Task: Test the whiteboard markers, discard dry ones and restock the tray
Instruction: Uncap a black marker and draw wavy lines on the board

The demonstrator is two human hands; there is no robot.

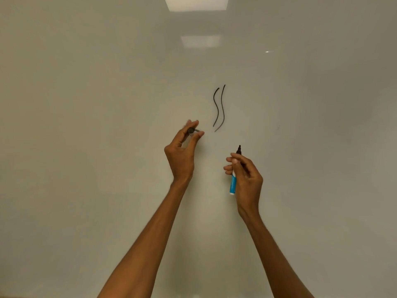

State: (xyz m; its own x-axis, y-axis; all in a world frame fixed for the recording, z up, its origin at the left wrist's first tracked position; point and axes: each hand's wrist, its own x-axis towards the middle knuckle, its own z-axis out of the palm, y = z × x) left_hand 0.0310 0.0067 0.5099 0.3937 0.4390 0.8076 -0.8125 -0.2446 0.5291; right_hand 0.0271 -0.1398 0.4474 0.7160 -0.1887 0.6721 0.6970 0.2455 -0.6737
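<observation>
Right hand (245, 175) holds uncapped marker (233, 183), blue barrel, dark tip up, off the whiteboard (107, 104). Left hand (182, 151) pinches dark cap (191, 130). Two wavy black lines (219, 108) on board between and above the hands.

A glossy pale board (86, 104) is seen across the whole view. A bright light panel (196, 2) is reflected at its top, a dimmer panel (199, 40) just below.

- Setting: an office or classroom-type room, as shown by the items below.
- A glossy whiteboard (86, 125) filled the view.
- It reflected rectangular ceiling light panels (196, 2).
- Two black marker strokes (219, 107) lay on it.
</observation>
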